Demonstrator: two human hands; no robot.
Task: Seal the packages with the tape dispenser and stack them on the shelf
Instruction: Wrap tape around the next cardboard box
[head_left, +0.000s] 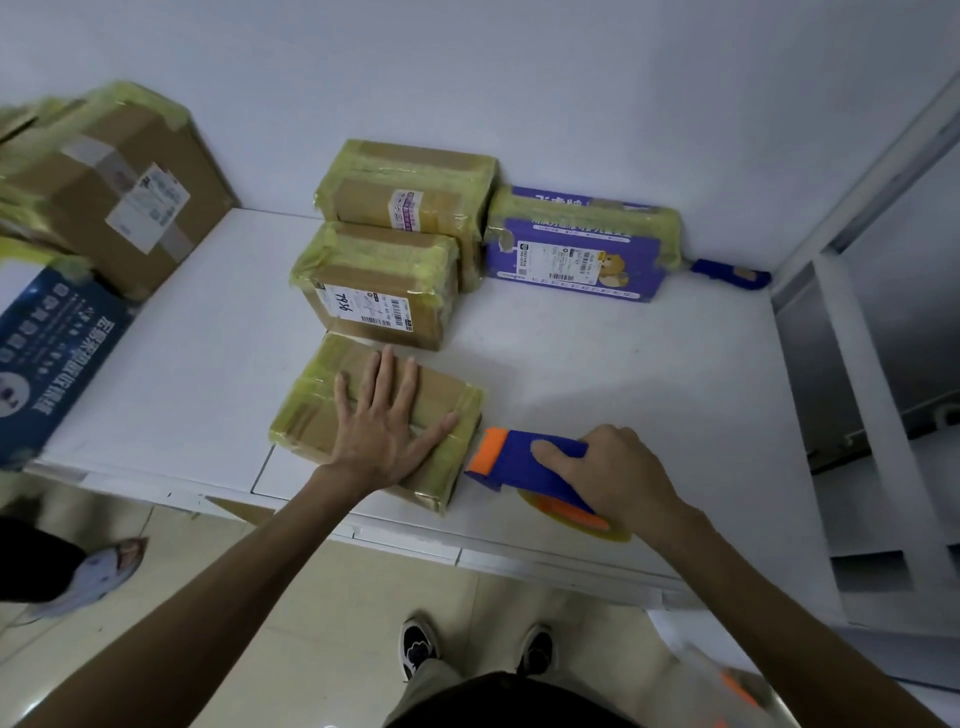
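Observation:
A flat brown package (441, 395) wrapped in yellowish tape lies near the front edge of the white table (597, 374). My left hand (382, 421) rests flat on its top with fingers spread. Just right of the package, my right hand (608, 473) grips a blue and orange tape dispenser (524, 462), whose orange front end almost touches the package's right side. The yellowish tape roll shows under that hand. Behind stand two taped brown packages, one (376, 286) in front of the other (410, 192), and a purple taped package (582, 244) to their right.
A large brown box (114, 192) and a blue printed box (47, 358) sit at the table's left end. A second blue dispenser (730, 273) lies at the back right. White shelf uprights (872, 415) stand on the right. Another person's shoe (98, 571) is on the floor at left.

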